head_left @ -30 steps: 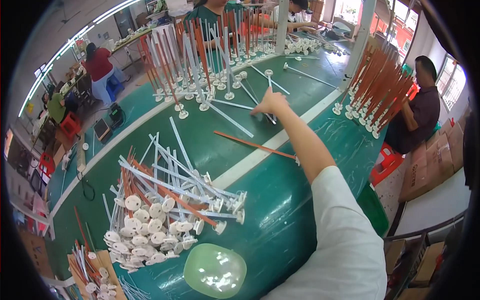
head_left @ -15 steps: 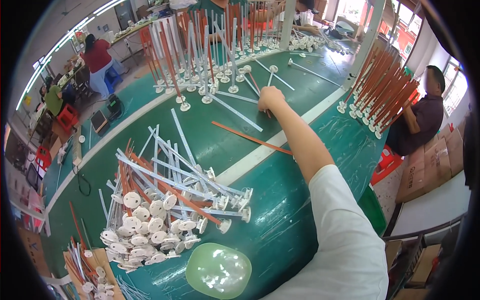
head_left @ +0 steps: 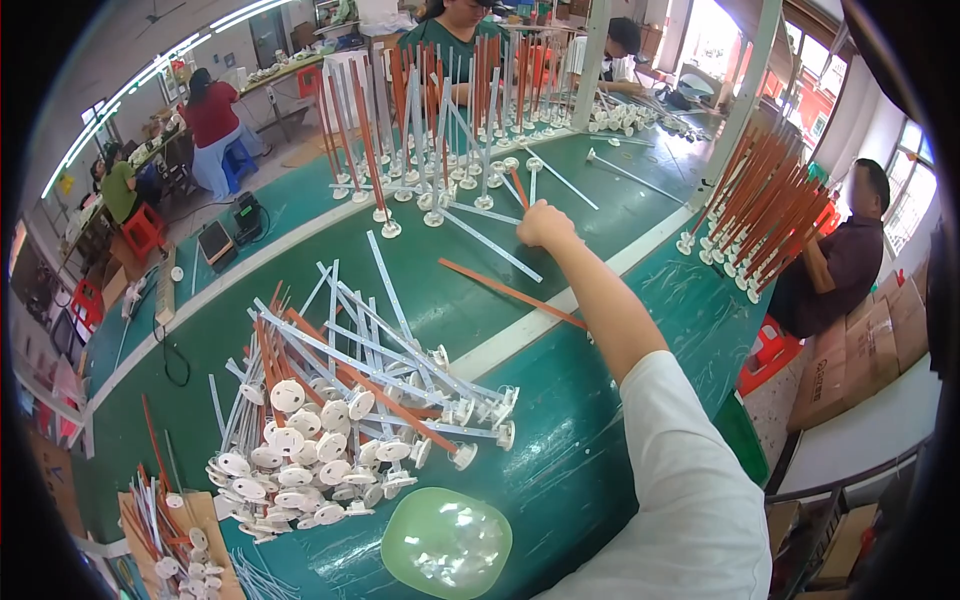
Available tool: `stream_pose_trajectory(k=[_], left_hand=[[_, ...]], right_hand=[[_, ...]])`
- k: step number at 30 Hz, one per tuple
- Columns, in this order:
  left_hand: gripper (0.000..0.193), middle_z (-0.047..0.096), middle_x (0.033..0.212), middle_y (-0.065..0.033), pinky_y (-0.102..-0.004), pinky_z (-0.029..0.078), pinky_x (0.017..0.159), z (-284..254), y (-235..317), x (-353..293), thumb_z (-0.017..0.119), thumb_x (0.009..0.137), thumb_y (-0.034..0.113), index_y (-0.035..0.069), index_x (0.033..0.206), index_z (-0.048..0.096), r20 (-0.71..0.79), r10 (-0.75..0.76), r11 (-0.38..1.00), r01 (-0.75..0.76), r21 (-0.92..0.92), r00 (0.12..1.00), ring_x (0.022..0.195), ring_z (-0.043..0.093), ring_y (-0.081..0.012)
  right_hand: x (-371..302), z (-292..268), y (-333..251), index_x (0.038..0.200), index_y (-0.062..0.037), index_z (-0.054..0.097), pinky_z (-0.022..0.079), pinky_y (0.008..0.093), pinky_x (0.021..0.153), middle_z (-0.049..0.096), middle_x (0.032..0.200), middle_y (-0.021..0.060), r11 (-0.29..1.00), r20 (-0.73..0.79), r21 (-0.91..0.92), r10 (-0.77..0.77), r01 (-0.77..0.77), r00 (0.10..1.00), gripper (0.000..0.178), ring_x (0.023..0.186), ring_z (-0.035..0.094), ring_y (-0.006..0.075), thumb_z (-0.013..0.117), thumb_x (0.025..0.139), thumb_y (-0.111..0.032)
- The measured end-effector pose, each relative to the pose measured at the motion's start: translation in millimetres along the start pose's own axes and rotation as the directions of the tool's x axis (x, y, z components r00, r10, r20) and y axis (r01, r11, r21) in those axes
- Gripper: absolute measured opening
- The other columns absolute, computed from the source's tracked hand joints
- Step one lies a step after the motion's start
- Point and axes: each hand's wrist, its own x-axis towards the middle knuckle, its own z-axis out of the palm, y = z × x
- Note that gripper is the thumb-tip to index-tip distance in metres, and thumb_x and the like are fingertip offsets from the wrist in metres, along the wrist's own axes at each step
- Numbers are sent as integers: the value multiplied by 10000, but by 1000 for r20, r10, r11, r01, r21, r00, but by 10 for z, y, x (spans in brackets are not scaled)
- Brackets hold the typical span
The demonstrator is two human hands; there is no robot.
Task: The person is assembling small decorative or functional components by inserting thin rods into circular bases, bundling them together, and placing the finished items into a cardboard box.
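The person's right hand (head_left: 547, 226) is at one o'clock on the green tabletop (head_left: 560, 430), its fingers drawn narrow over the near ends of a thin orange strip with a round white base (head_left: 519, 188), pointing to eleven o'clock, and a thin white strip with a matching base (head_left: 533, 186), pointing to twelve; whether they grip either cannot be told. A loose flat orange strip (head_left: 510, 291) lies at the hand's seven o'clock.

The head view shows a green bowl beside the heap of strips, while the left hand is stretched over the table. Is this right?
Not the left: the head view shows the right hand stretched over the table, with the green bowl beside the heap.
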Motion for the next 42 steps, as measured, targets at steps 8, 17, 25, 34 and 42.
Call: stream_pose_trajectory(k=[8, 17, 25, 34, 42], left_hand=[[96, 589, 746, -118, -382, 494, 592, -17, -21, 23, 679, 776, 47, 49, 726, 597, -14, 50, 998, -51, -34, 999, 645, 574, -286], [89, 602, 746, -141, -382, 496, 577, -14, -159, -36, 661, 784, 18, 26, 730, 590, 19, 289, 957, -289, -23, 957, 647, 562, -305], [99, 616, 759, -150, -426, 504, 591, -45, -207, -131, 698, 779, 78, 46, 739, 614, 57, 24, 998, -21, -60, 998, 674, 579, -340], [73, 583, 711, -116, -421, 446, 574, 1, -481, -139, 641, 824, 85, 60, 756, 632, 178, 364, 929, -342, -142, 914, 656, 553, -323], [198, 625, 842, -94, -392, 433, 576, -689, -164, 1132, 669, 681, 166, 17, 790, 598, -110, 591, 619, -536, -575, 799, 645, 541, -289]], right_hand=[[-178, 14, -103, 1197, 45, 464, 473, 443, 957, 607, 1198, 250, 999, 28, -1, -42, 42, 999, 450, 1132, 591, 395, 546, 839, -215], [-250, -197, -90, 1225, 34, 446, 493, 425, 933, 616, 1193, 224, 997, -2, -27, -78, 78, 997, 481, 1111, 611, 371, 585, 826, -197], [-304, -1070, -219, 1153, -4, 605, 491, 436, 937, 628, 1202, 196, 960, -45, -179, -225, 214, 973, 410, 1124, 608, 347, 573, 800, -210], [-432, -2111, -217, 1001, -49, 723, 533, 436, 838, 690, 1064, 173, 746, 97, -549, -392, 378, 915, 339, 999, 664, 325, 661, 683, -145], [-2363, -2919, -316, 730, 12, 675, 540, 442, 693, 672, 777, 179, 374, 178, -747, -683, 549, 708, 127, 790, 676, 335, 637, 651, -80]])
